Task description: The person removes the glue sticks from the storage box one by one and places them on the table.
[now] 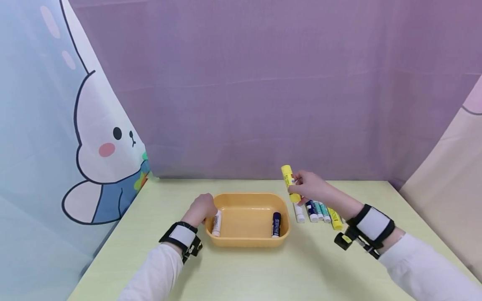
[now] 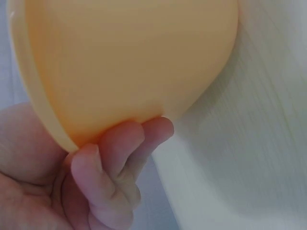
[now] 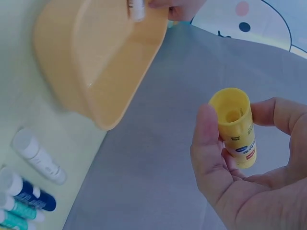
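Observation:
My left hand (image 1: 203, 207) grips the left rim of a shallow orange-yellow plastic basin (image 1: 246, 242), its fingers curled against the outer wall in the left wrist view. Raised above the table beyond the basin's right side, my right hand (image 1: 311, 186) pinches a yellow glue stick (image 1: 288, 179) between thumb and fingers. The right wrist view shows the hollow round end of that yellow glue stick (image 3: 236, 129). Inside the basin, a white glue stick (image 1: 216, 223) leans at the left wall and a dark blue one (image 1: 276, 225) lies at the right.
Right of the basin, several glue sticks lie in a row on the pale table (image 1: 241, 271): a white one (image 1: 299, 213), a dark blue one (image 1: 311, 211), teal ones (image 1: 324, 212) and a yellow one (image 1: 335, 219). A purple cloth (image 1: 263, 92) hangs behind.

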A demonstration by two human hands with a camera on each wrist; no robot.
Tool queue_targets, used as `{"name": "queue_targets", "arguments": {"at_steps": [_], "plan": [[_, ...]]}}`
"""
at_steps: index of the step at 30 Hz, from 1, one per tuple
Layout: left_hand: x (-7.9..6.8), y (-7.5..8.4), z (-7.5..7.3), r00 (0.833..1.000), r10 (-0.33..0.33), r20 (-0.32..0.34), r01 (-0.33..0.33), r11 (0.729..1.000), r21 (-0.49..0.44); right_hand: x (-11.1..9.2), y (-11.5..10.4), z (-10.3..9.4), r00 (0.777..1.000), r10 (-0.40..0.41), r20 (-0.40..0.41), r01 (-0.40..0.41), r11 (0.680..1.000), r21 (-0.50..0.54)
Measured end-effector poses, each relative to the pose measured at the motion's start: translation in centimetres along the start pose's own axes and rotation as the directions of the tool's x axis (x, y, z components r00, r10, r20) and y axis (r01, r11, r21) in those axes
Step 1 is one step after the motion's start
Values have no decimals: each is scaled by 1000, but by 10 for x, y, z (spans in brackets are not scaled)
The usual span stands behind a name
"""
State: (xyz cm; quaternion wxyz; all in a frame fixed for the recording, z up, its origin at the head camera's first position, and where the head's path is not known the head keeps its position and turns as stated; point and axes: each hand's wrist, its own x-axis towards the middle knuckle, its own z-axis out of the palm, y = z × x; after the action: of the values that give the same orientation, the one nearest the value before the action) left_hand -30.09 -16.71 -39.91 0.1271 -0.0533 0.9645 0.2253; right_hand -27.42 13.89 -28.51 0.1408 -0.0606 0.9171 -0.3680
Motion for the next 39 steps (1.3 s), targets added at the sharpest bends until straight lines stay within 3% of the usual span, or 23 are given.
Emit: {"name": "queue_targets", "arguments": {"at_steps": [15, 39], "plan": [[-1, 0, 1, 1000, 5, -5, -5, 1000, -8, -24, 28, 3, 999, -18, -30, 14, 992, -126], [3, -3, 0, 1000, 10, 11, -10, 1000, 2, -43, 94, 37, 998, 53, -18, -53, 998, -17]]}}
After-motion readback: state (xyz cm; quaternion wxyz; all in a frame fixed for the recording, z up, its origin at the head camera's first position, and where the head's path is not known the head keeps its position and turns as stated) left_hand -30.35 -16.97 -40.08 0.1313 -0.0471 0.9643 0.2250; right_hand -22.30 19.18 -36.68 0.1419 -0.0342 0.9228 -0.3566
